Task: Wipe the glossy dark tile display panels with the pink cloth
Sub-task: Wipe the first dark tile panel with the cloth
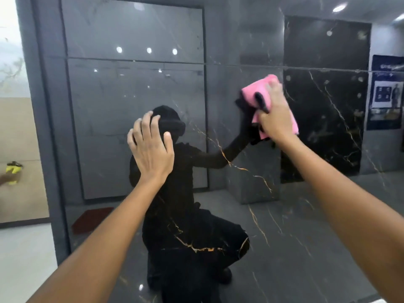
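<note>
1. Left hand (150, 147): nearest, fingers spread and straight, holding nothing, raised at the tile panel (251, 193); contact cannot be confirmed.
2. Right hand (276, 114): at 2 o'clock from the left, fingers pressing the pink cloth (260, 92) flat on the glass-like surface.
3. Cloth's free edge projects toward 11 o'clock from the fingers; long axis runs 11-to-5.
4. Judgement: right hand alone does the wiping; panel joint line (240, 64) lies at 12 o'clock, near.
</note>
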Available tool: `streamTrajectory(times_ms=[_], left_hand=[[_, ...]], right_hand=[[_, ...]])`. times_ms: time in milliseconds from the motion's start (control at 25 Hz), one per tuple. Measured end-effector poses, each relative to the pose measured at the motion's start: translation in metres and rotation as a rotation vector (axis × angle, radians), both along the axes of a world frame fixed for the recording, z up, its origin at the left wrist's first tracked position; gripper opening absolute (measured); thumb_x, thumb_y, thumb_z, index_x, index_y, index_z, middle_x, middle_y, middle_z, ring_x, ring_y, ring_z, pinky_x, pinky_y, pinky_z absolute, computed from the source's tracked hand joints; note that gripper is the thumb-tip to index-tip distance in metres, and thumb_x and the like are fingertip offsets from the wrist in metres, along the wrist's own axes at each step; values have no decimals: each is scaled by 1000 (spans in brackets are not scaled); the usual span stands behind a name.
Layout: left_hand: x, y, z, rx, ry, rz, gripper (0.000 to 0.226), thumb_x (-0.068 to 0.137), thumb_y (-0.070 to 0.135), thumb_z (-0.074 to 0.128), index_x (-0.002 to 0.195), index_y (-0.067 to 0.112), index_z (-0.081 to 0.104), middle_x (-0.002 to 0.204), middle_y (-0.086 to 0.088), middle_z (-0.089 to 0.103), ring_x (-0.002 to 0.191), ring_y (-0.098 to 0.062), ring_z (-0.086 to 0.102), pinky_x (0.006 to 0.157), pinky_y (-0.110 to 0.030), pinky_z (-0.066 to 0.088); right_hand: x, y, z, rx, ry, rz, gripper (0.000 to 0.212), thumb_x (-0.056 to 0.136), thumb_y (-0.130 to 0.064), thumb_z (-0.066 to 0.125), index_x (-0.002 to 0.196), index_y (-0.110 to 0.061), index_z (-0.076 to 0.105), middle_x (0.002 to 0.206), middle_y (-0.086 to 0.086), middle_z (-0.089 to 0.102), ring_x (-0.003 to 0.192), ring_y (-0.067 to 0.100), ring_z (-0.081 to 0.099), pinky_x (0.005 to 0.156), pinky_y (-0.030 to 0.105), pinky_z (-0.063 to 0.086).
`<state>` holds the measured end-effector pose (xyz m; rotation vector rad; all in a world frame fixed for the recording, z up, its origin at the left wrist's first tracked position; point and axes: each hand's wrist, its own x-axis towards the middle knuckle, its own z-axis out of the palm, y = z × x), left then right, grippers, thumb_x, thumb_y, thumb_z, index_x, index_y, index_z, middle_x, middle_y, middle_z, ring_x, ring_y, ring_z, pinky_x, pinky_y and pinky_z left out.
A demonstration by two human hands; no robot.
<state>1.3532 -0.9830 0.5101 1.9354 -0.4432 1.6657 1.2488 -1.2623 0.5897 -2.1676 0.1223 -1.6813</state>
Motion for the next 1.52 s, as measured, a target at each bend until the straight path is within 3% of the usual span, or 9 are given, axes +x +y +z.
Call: streamTrajectory(times_ms=[120, 280, 480, 720, 920, 1200, 1320, 1400, 1520], left_hand=[[-1, -14, 40, 61, -22, -34, 54, 99, 28, 32, 151, 14, 28, 160, -4, 23, 149, -25, 14, 119, -44, 8], [16, -25, 38, 102, -11, 91, 57, 103, 31, 22, 156, 14, 9, 164, -4, 6, 151, -26, 2, 121, -46, 3], [18, -27, 35, 101, -43, 92, 58, 103, 32, 21, 156, 13, 7, 164, -5, 3, 151, -27, 1, 121, -48, 2], [19, -23, 36, 128, -36, 93, 58, 102, 35, 17, 156, 16, 5, 164, -2, 2, 151, -26, -2, 120, -47, -4], [17, -26, 35, 118, -14, 79, 58, 103, 35, 17, 156, 17, 5, 164, -2, 3, 151, -26, -1, 121, -48, -1], [2, -38, 43, 2, 23, 71, 57, 100, 26, 32, 155, 16, 21, 162, -3, 18, 149, -28, 13, 120, -47, 9], [-25, -81, 41, -36, -12, -49, 54, 98, 23, 37, 151, 15, 30, 157, -5, 31, 145, -28, 24, 119, -46, 16], [-32, -116, 25, 15, -20, -64, 55, 98, 26, 36, 152, 16, 29, 158, -3, 29, 147, -26, 20, 119, -45, 12], [-23, -147, 1, -44, 74, 5, 56, 99, 30, 32, 154, 17, 24, 162, -1, 20, 149, -26, 12, 120, -47, 10]], right_hand=[[7, 41, 2, 235, -86, 95, 86, 67, 7, 51, 148, 2, 25, 154, 18, 25, 142, 31, 27, 117, 32, 21], [21, 66, -18, -655, 211, 131, 85, 71, -8, 52, 151, -7, 26, 159, 11, 19, 148, 22, 15, 121, 32, 9], [-2, -12, 46, 481, -82, 5, 77, 63, -12, 55, 139, -14, 41, 139, 8, 39, 124, 27, 44, 99, 31, 41], [25, 81, 34, -556, 240, 95, 91, 75, -8, 55, 155, -18, 11, 163, 6, 3, 149, 28, 3, 121, 40, 6], [-8, -15, 36, 295, 2, -12, 87, 73, -15, 60, 151, -18, 20, 151, 9, 26, 136, 35, 33, 108, 37, 33], [16, 7, -57, -914, 142, -44, 79, 81, -30, 61, 151, -8, 29, 158, 13, 22, 147, 24, 16, 121, 31, 3], [2, -68, -34, -177, 18, -98, 79, 77, -23, 61, 149, -7, 31, 155, 16, 28, 139, 39, 31, 111, 46, 31], [2, -73, -44, 131, 11, -16, 88, 80, -26, 68, 153, -11, 20, 157, 14, 19, 143, 36, 23, 117, 44, 22], [13, -63, -89, -636, 78, 66, 92, 75, -31, 72, 152, -9, 26, 158, 14, 21, 147, 31, 16, 120, 39, 9]])
